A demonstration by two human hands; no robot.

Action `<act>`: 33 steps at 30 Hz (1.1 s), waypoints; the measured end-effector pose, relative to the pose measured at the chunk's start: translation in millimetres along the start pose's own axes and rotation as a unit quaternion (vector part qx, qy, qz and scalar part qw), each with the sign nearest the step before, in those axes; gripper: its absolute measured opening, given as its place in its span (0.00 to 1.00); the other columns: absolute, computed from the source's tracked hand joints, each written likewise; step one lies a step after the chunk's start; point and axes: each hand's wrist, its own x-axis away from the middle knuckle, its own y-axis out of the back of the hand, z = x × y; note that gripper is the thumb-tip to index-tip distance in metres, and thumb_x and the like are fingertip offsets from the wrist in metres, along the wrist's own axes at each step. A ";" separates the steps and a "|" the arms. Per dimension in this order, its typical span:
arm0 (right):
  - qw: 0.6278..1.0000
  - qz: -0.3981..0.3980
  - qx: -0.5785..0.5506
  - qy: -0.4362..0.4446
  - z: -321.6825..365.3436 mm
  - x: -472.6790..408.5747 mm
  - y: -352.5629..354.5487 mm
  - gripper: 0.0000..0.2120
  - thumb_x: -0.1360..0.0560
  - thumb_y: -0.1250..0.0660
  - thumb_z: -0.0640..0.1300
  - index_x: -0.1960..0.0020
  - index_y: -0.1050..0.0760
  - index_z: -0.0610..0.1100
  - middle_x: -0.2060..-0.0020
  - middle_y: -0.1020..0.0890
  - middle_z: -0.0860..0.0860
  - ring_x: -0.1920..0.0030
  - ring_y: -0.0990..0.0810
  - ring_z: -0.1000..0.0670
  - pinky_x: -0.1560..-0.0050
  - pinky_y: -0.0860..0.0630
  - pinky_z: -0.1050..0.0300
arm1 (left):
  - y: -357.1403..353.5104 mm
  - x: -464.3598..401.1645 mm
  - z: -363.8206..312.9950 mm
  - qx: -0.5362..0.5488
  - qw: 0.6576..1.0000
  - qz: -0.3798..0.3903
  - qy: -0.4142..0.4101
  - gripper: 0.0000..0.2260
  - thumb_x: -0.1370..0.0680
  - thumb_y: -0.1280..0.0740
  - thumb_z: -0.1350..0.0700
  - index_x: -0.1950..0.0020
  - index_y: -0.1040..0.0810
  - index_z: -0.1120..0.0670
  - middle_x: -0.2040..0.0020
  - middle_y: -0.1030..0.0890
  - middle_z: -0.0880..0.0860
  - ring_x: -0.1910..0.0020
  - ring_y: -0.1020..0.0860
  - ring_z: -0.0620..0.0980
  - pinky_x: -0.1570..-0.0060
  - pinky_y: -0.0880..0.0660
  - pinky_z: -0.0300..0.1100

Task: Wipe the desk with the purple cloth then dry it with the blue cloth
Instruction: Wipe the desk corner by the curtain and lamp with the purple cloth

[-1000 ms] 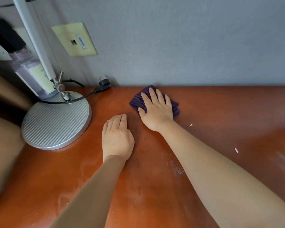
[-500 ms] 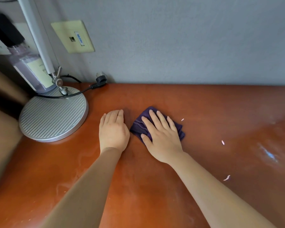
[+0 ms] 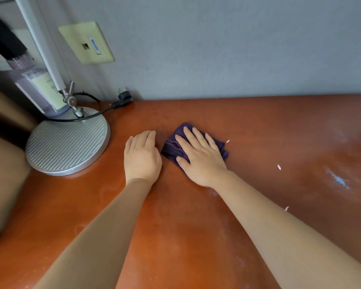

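A folded purple cloth (image 3: pixel 172 143) lies on the reddish-brown desk (image 3: pixel 258 126) near its middle. My right hand (image 3: pixel 200 157) presses flat on the cloth with fingers spread, covering most of it. My left hand (image 3: pixel 142 157) rests palm down on the bare desk just left of the cloth, fingers together, holding nothing. Faint whitish smears and dust show on the desk surface near my right forearm. No blue cloth is in view.
A desk lamp with a round ribbed silver base (image 3: pixel 68 143) stands at the left, its black cord and plug (image 3: pixel 122 99) by the grey wall. A clear bottle (image 3: pixel 35 88) stands behind it. Small pale scraps (image 3: pixel 279 167) lie on the desk's right side.
My right hand dragged the purple cloth from near the wall back toward me and slightly right. My left hand stayed flat in about the same spot.
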 end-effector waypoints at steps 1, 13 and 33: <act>1.000 0.000 -0.010 0.009 2.0 13.4 -1.0 0.30 0.18 0.50 0.55 0.21 0.57 0.50 0.22 0.56 0.52 0.23 0.61 0.52 0.24 0.64 0.54 | 2.1 2.5 0.1 0.007 1.000 -0.001 -0.019 0.20 0.25 0.47 0.63 0.40 0.22 0.65 0.43 0.20 0.62 0.43 0.22 0.62 0.35 0.32 0.58; 0.998 0.029 -0.016 -0.048 0.4 72.7 -10.7 0.39 0.31 0.70 0.66 0.27 0.72 0.46 0.24 0.67 0.51 0.27 0.72 0.55 0.30 0.74 0.59 | 12.6 13.0 -33.9 0.001 0.945 0.182 -0.271 0.27 0.21 0.59 0.51 0.24 0.41 0.57 0.24 0.39 0.54 0.24 0.43 0.49 0.27 0.54 0.41; 0.994 0.062 0.004 0.091 -17.1 95.7 -5.1 0.42 0.24 0.50 0.68 0.22 0.63 0.45 0.23 0.63 0.53 0.25 0.69 0.56 0.27 0.67 0.57 | 19.4 68.4 -30.0 -0.105 0.942 0.228 -0.223 0.28 0.17 0.64 0.48 0.26 0.37 0.60 0.26 0.36 0.57 0.27 0.37 0.53 0.30 0.45 0.50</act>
